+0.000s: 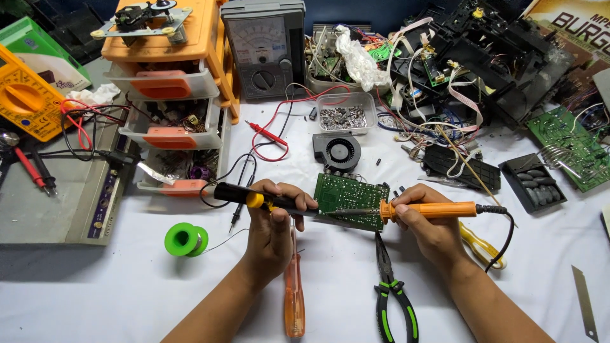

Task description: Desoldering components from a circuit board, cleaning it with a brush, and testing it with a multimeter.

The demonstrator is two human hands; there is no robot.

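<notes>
A green circuit board [351, 194] lies on the white table in front of me. My left hand [274, 223] grips a black and yellow desoldering pump [244, 195], its tip pointing right at the board's near edge. My right hand [427, 223] holds an orange-handled soldering iron [438, 209], its metal tip reaching left onto the same edge of the board. The two tips almost meet there.
Green-handled pliers [394, 295] and an orange screwdriver [294, 293] lie near my wrists. A green solder spool [185, 239] sits left, a black fan [337, 152] behind the board. Orange drawers [171, 82], an analogue meter [264, 47], a screw tray [344, 114] and dismantled electronics [483, 57] crowd the back.
</notes>
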